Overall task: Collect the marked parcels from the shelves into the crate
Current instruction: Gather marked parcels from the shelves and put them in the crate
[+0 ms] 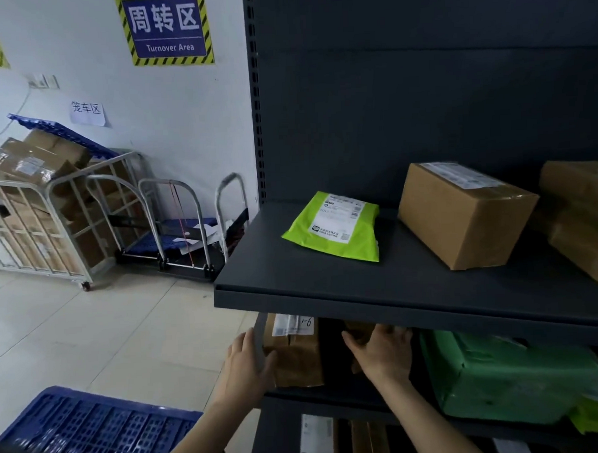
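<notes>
The job looks to be in its early part. The visible stretch of the blue crate (94, 430), near left on the floor, shows only its lattice and no parcels; the rest of it is out of view, so I cannot say it holds nothing.

Both hands are at the second shelf down, on either side of a brown parcel (298, 360) with "1-6" handwritten on its label. The parcel stands at the left end of that shelf, just inside the shelf upright (259, 344).

The left hand (245, 362) straddles the upright, with its thumb on the parcel's near face and its fingers (239, 342) fairly straight on the outer side. I cannot tell whether they actually grasp the parcel. The right hand (382, 354) reaches in just right of the parcel. Its fingertips are hidden under the lip of the upper shelf (328, 298), so I cannot tell whether it is holding anything either.

I judge that this parcel is about to be drawn out, and it is not yet off the shelf.

A good deal still sits on the shelves:
- a lime-green mailer (335, 224) and a cardboard box (461, 215) on the upper shelf
- a green-wrapped bundle (503, 378) to the right on the second shelf
- more parcels on the shelf below

Apart from the "1-6", I cannot read which of these are marked.
</notes>
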Motion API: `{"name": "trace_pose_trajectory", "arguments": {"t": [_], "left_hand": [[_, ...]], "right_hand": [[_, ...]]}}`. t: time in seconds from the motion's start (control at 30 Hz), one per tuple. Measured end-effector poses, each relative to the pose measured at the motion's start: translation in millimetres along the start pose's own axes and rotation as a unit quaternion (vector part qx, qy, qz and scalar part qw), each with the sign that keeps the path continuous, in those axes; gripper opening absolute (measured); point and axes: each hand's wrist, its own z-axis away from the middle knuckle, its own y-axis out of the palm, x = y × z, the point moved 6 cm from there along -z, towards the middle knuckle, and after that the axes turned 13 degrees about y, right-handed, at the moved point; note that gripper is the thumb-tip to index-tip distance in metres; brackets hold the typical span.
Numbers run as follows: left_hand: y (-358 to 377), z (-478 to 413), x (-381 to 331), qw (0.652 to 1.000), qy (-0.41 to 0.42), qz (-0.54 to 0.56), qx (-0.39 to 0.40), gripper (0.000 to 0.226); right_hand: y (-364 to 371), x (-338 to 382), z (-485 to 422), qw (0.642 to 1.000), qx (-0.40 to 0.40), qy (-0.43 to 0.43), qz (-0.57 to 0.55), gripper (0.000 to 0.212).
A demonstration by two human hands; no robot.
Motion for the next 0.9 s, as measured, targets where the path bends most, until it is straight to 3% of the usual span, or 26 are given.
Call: {"name": "trace_pose_trajectory", "arguments": {"t": [0.17, 0.37, 0.6, 0.77, 0.9], "left_hand": [[14.9, -10.1, -4.8, 0.996, -0.001, 0.086, 0.019, 0.054], [21.8, 3.7, -10.0, 0.992, 0.003, 0.126, -0.005, 0.059], [28.9, 45.4, -11.1, 0.994, -0.046, 0.094, -0.015, 0.075], [42.4, 71.7, -27.8, 0.997, -0.048, 0.06, -0.004, 0.054], [67.3, 80.4, -63.2, 0.978, -0.01, 0.2, 0.058, 0.045]], "right_hand": [[5.3, 0.8, -3.1, 0.992, 0.052, 0.004, -0.114, 0.075], [8.2, -11.1, 32.8, 0.996, 0.028, 0.0, -0.088, 0.089], [4.0, -31.6, 70.8, 0.996, 0.012, -0.012, -0.092, 0.092], [0.0, -52.0, 93.7, 0.995, 0.008, -0.022, -0.097, 0.093], [-1.1, -63.5, 112.0, 0.993, 0.025, -0.051, -0.101, 0.097]]}}
